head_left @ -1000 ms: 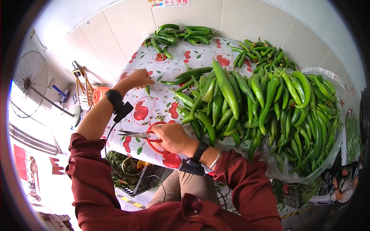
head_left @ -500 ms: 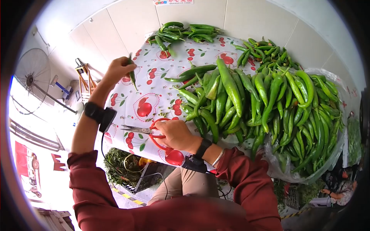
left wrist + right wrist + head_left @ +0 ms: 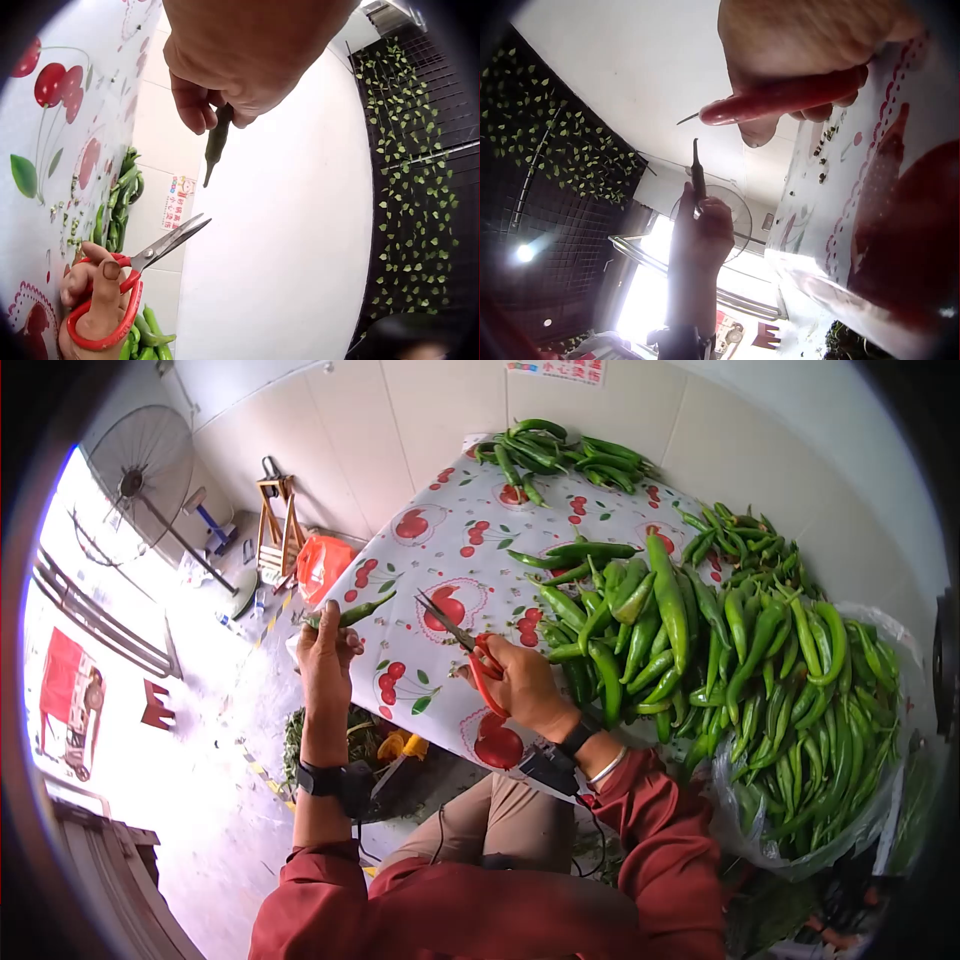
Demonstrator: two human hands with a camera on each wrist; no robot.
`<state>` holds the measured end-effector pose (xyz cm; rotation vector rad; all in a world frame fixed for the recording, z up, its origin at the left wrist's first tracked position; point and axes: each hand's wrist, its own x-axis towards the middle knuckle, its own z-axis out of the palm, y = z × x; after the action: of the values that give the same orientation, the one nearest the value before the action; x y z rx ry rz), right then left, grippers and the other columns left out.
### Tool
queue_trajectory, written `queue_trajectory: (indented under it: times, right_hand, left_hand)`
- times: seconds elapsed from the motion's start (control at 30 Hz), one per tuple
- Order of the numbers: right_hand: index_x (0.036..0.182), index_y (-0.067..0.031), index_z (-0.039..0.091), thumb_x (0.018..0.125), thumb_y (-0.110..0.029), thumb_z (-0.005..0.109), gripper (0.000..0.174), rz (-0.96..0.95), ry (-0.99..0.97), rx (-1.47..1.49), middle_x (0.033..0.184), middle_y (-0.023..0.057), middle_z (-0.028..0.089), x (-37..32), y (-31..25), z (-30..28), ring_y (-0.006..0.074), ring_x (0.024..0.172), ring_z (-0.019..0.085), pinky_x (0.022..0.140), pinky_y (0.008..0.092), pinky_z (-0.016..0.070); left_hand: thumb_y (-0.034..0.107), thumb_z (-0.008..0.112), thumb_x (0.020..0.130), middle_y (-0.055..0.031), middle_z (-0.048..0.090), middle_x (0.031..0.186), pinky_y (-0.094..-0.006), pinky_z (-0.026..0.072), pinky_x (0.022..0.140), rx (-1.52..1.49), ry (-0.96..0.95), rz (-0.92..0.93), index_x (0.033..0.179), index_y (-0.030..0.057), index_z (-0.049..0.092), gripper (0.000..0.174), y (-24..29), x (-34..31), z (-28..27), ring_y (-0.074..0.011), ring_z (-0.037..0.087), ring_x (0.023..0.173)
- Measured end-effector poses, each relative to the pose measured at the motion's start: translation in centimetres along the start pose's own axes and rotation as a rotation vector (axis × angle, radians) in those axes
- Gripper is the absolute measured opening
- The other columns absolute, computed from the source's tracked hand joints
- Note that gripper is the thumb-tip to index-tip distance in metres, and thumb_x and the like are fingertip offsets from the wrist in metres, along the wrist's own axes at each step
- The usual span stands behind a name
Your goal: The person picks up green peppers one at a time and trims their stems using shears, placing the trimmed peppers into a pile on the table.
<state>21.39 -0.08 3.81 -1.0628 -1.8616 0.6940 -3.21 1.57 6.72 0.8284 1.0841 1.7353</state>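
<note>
My left hand [image 3: 328,660] pinches one green chili pepper [image 3: 367,610] just off the table's left edge. The pepper's stem end points toward the scissors [image 3: 487,685], which my right hand [image 3: 530,688] grips by their red handles. In the left wrist view the scissor blades [image 3: 166,243] stand slightly apart, below the stem tip of the held pepper [image 3: 217,142], with a gap between. The right wrist view shows the red handle [image 3: 780,101] under my fingers, and the left hand [image 3: 703,236] beyond with the pepper upright.
A large heap of green chili peppers [image 3: 800,700] spills from a clear plastic bag [image 3: 800,860] on the right. Smaller piles lie at the back [image 3: 560,455] and back right [image 3: 745,535]. A cherry-print cloth [image 3: 400,575] covers the table. An orange bag [image 3: 322,565] and standing fan [image 3: 138,480] are left.
My left hand has picked the pepper off the cloth and brought it nearer my body. The right hand has raised the scissors, blades turned away from me. The head view has swung left.
</note>
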Motion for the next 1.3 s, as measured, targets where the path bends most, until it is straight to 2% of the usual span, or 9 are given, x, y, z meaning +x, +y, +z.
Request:
queue_trajectory:
  times: [0.17,0.23,0.47,0.63,0.67,0.73,1.17,1.23,1.3]
  right_hand:
    - [0.081,-0.0069,0.055,0.078,-0.028,0.068,0.025,-0.052,-0.024,-0.028,0.062,0.0117,0.057,-0.1,0.5,0.4,0.0312,0.058,0.058,0.051,0.0365,0.0440]
    - [0.080,-0.0050,0.052,0.077,-0.023,0.070,0.025,-0.110,0.036,-0.017,0.056,0.0109,0.051,0.0,0.6,0.7,0.0268,0.048,0.050,0.047,0.0340,0.0390]
    - [0.078,-0.0052,0.051,0.077,-0.023,0.069,0.026,-0.119,0.029,0.012,0.055,0.0115,0.050,0.0,0.3,0.5,0.0277,0.048,0.050,0.047,0.0349,0.0385]
    - [0.078,-0.0051,0.051,0.078,-0.024,0.068,0.026,-0.110,0.001,0.055,0.054,0.0100,0.046,-0.1,0.5,0.6,0.0252,0.046,0.043,0.047,0.0337,0.0366]
    - [0.078,-0.0051,0.051,0.078,-0.024,0.068,0.026,-0.109,0.001,0.054,0.054,0.0100,0.046,-0.1,0.5,0.5,0.0252,0.046,0.043,0.047,0.0337,0.0366]
    - [0.085,-0.0052,0.055,0.079,-0.026,0.066,0.025,-0.058,-0.081,0.004,0.065,0.0141,0.059,0.0,0.2,0.1,0.0318,0.062,0.061,0.053,0.0348,0.0461]
    - [0.081,-0.0045,0.052,0.079,-0.028,0.067,0.028,-0.175,-0.089,0.026,0.065,0.0153,0.055,-0.1,0.4,0.2,0.0356,0.061,0.056,0.050,0.0373,0.0419]
    - [0.079,-0.0026,0.054,0.081,-0.025,0.067,0.026,-0.187,-0.072,0.122,0.060,0.0135,0.049,-0.2,0.5,0.5,0.0228,0.049,0.045,0.048,0.0321,0.0385]
    - [0.079,-0.0025,0.054,0.080,-0.023,0.067,0.025,-0.184,-0.068,0.172,0.060,0.0139,0.050,-0.3,0.6,0.8,0.0229,0.050,0.047,0.049,0.0320,0.0391]
  left_hand:
    - [0.021,0.060,0.089,-0.0012,0.053,0.068,-0.0231,0.0452,0.052,-0.072,0.040,0.020,0.091,0.0060,0.052,0.017,-0.4,-1.1,-0.2,-0.0100,0.053,0.058]
    - [0.020,0.059,0.089,-0.0010,0.053,0.069,-0.0232,0.0452,0.052,-0.065,0.014,0.051,0.091,0.0067,0.052,0.015,-0.3,-1.4,0.6,-0.0099,0.053,0.058]
    - [0.020,0.059,0.089,-0.0007,0.053,0.069,-0.0232,0.0459,0.052,-0.072,-0.075,0.016,0.088,0.0079,0.052,0.014,-0.7,-1.8,0.8,-0.0094,0.052,0.058]
    - [0.021,0.060,0.089,-0.0002,0.051,0.069,-0.0229,0.0457,0.052,-0.061,-0.075,-0.009,0.089,0.0082,0.051,0.015,-1.3,-1.8,0.6,-0.0096,0.052,0.058]
    - [0.021,0.060,0.089,-0.0001,0.051,0.068,-0.0228,0.0457,0.052,-0.060,-0.072,-0.015,0.089,0.0083,0.051,0.015,-1.4,-1.8,0.6,-0.0097,0.052,0.058]
    - [0.021,0.060,0.088,0.0000,0.051,0.068,-0.0228,0.0458,0.052,-0.058,-0.061,-0.022,0.089,0.0083,0.051,0.016,-1.4,-1.9,0.8,-0.0099,0.053,0.058]
    - [0.022,0.061,0.088,0.0003,0.048,0.065,-0.0220,0.0431,0.049,-0.036,-0.036,-0.050,0.090,0.0068,0.052,0.018,-1.3,-1.7,0.7,-0.0103,0.052,0.056]
    - [0.022,0.060,0.088,0.0005,0.049,0.065,-0.0218,0.0424,0.049,-0.040,-0.024,-0.045,0.090,0.0072,0.052,0.017,-1.2,-1.8,0.8,-0.0100,0.052,0.056]
    - [0.021,0.060,0.088,0.0007,0.049,0.065,-0.0216,0.0417,0.049,-0.042,-0.018,-0.045,0.090,0.0076,0.052,0.016,-1.3,-1.8,0.7,-0.0098,0.051,0.056]
